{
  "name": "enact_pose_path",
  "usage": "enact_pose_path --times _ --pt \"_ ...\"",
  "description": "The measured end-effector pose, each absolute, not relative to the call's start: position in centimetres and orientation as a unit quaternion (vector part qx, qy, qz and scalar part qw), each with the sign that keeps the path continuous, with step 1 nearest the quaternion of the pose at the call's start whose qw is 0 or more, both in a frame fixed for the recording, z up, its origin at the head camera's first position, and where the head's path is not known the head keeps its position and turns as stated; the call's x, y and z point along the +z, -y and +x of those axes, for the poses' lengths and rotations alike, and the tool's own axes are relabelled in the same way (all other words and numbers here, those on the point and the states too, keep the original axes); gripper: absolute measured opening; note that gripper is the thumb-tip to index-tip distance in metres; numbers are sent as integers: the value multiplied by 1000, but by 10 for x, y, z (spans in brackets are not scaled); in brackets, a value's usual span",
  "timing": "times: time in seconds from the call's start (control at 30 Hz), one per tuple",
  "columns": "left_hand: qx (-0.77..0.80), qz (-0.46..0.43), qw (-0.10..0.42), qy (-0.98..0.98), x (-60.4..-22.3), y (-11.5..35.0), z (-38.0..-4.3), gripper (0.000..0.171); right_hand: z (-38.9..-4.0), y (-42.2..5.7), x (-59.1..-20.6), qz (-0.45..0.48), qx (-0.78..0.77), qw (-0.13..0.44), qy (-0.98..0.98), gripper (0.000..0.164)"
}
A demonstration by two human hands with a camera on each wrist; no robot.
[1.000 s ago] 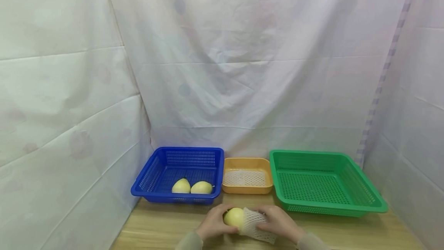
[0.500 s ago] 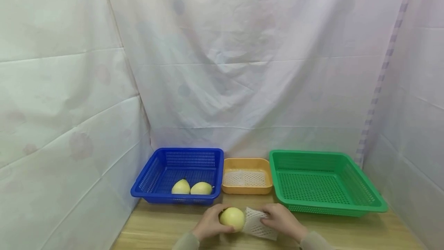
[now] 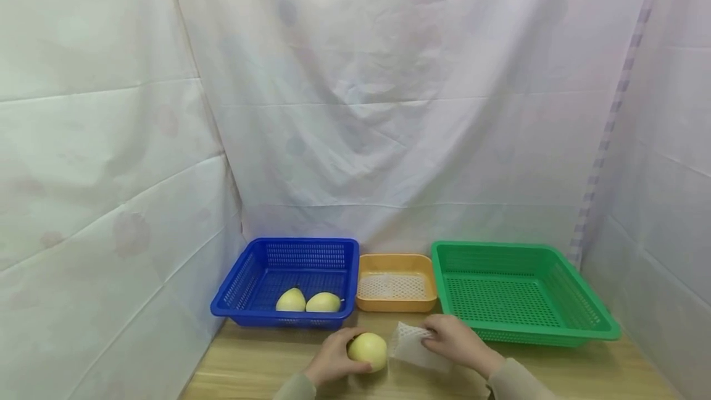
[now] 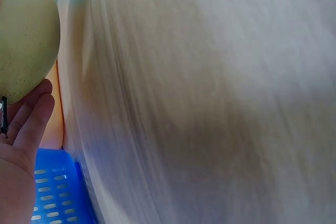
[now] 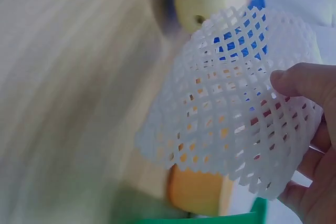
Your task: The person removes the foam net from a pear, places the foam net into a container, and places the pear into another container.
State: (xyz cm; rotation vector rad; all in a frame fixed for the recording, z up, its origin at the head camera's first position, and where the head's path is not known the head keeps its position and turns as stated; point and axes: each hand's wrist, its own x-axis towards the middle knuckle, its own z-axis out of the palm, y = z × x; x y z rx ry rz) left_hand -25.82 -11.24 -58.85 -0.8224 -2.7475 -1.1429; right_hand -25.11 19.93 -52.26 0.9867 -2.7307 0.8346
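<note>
A pale yellow pear (image 3: 369, 351) is gripped in my left hand (image 3: 332, 358), thumb in front and fingers behind. Its dark stem (image 4: 4, 115) shows near the palm in the left wrist view, and its blossom end faces the net in the right wrist view. My right hand (image 3: 457, 343) pinches a white foam fruit net (image 5: 226, 98) between thumb and fingers. That net hangs flat and limp, just right of the pear, with a small gap between them in the head view.
Behind the hands stand a blue basket (image 3: 278, 313) holding two pears (image 3: 323, 303), a small orange tray (image 3: 397, 305) with foam net (image 3: 391, 286) in it, and a green basket (image 3: 533, 331). White cloth (image 3: 355, 110) hangs around the wooden table (image 3: 250, 363).
The foam net has come off the pear's end. My right hand has moved up and right with the net, while the left hand has shifted slightly left with the pear.
</note>
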Motion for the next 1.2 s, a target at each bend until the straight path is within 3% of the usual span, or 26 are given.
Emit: enact_pose_path --times 0.27,0.5,0.97,1.13,1.2 --pt "-368 -263 29 891 -592 117 -259 75 -264 -203 -492 318 297 30 900 6" --pt "-370 -258 23 892 -593 117 -257 73 -281 -201 -471 281 326 51 901 25" --pt "-398 -256 11 881 -597 117 -252 74 -329 -186 -458 219 314 96 919 23" --pt "-407 -250 6 878 -599 117 -253 73 -343 -180 -462 204 306 125 921 4" --pt "-409 -247 7 878 -600 117 -253 73 -348 -178 -466 203 294 145 923 9"
